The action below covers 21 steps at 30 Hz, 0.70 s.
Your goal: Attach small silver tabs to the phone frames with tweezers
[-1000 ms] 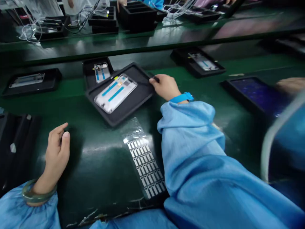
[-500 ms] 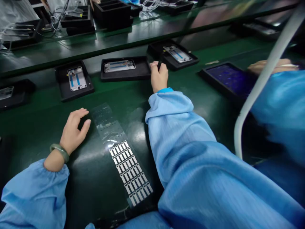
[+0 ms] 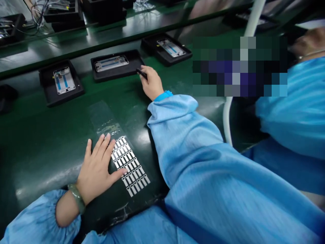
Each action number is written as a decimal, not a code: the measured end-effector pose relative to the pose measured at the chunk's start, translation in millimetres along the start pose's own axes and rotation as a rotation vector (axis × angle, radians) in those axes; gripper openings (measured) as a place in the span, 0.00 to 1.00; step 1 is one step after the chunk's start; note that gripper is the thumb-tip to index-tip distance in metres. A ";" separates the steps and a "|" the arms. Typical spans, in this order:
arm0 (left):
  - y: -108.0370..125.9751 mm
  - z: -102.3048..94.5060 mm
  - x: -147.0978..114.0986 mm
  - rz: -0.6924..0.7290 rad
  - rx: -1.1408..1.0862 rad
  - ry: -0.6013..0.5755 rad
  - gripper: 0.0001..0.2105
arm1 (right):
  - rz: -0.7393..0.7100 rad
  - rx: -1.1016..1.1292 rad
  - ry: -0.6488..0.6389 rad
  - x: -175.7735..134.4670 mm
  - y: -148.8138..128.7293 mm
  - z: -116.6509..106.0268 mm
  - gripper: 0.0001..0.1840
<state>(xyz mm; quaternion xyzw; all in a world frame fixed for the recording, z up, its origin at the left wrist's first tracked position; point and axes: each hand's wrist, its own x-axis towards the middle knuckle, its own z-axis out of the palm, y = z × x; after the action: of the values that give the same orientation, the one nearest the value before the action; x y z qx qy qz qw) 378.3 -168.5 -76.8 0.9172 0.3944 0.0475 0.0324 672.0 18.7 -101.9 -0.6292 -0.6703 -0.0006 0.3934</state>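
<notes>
My left hand lies flat with its fingers spread, its fingertips and thumb over the left edge of a clear sheet of small silver stickers. The sheet lies on the green work surface, its upper end bare film. Farther off, my right hand is closed round a dark pen-like tool, whose tip points toward the near right corner of a black tray. In that tray lies a phone frame with blue strips.
Another black tray with a phone frame sits to the left, and one to the right. A pale curved pole stands at the right, beside a co-worker's blue sleeve. Black bins line the shelf behind.
My left hand has moved right and nearer, opening flat onto the sticker sheet. My right hand has turned, showing the dark tool. The whole view has shifted.
</notes>
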 end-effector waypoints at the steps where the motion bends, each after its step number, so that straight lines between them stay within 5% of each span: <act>1: -1.0 0.4 1.8 -0.009 -0.005 0.000 0.38 | -0.080 0.052 -0.004 -11.7 -10.0 -5.8 0.14; 5: -4.4 1.8 7.4 -0.041 -0.040 0.004 0.34 | -0.411 0.344 -0.298 -74.4 -57.9 -32.8 0.07; 10: -4.4 6.0 15.4 -0.091 -0.071 0.064 0.32 | -0.428 0.283 -0.597 -124.6 -86.0 -52.5 0.17; 21: -6.8 8.0 25.8 -0.161 -0.374 0.175 0.13 | -0.430 0.183 -0.628 -125.7 -85.8 -50.4 0.16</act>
<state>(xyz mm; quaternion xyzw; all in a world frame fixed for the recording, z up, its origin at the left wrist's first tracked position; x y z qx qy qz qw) 391.9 -145.3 -83.8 0.8532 0.4518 0.1965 0.1713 613.4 -130.2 -91.0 -0.4061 -0.8719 0.1696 0.2146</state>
